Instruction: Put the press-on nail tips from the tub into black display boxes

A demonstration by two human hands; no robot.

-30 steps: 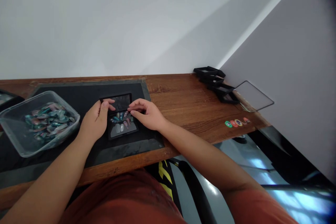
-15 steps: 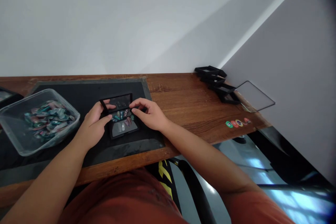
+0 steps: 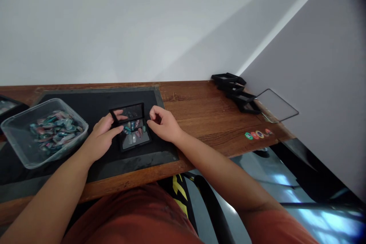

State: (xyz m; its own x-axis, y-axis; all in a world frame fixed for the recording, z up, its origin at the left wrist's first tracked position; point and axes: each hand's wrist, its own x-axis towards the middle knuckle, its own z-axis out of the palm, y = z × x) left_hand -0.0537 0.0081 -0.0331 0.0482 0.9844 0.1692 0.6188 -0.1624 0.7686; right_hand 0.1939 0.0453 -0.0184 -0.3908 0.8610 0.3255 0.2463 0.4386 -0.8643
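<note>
Table (image 3: 194, 110), 1: brown wood, its back edge set along a pale wall (image 3: 114, 26). Room to the right is given by the broad stretch of wood between mat and stacked trays.

Mat (image 3: 91, 103), 1: black, grey-bordered; its front border is lined by the table's front edge.

Clear tub (image 3: 17, 137), 1: placed on the mat's left part, near the left hand; partly filled with teal and pink pieces (image 3: 55, 129), too jumbled to be counted.

Stacked trays (image 3: 246, 105), black, at least 3 seen: overlapped near the far right corner.

Thin wire frame (image 3: 283, 101), 1: tilted at the table's right end.

Hands, 2. Left hand (image 3: 104, 131): laid at the case's left side, fingers by the lid, thumb over the edge; firmness of grasp cannot be told. Right hand (image 3: 162, 124): curled just beside the case's right edge; whether anything is pinched cannot be told.

Black case (image 3: 140, 142), 1: opened on the mat between the hands, lid tilted up.

Coloured discs (image 3: 259, 134), at least 4: lined up near the table's right front edge.

Nail tips (image 3: 134, 138): held inside the case; 2 pale ones are distinguished, the others overlapped.
</note>
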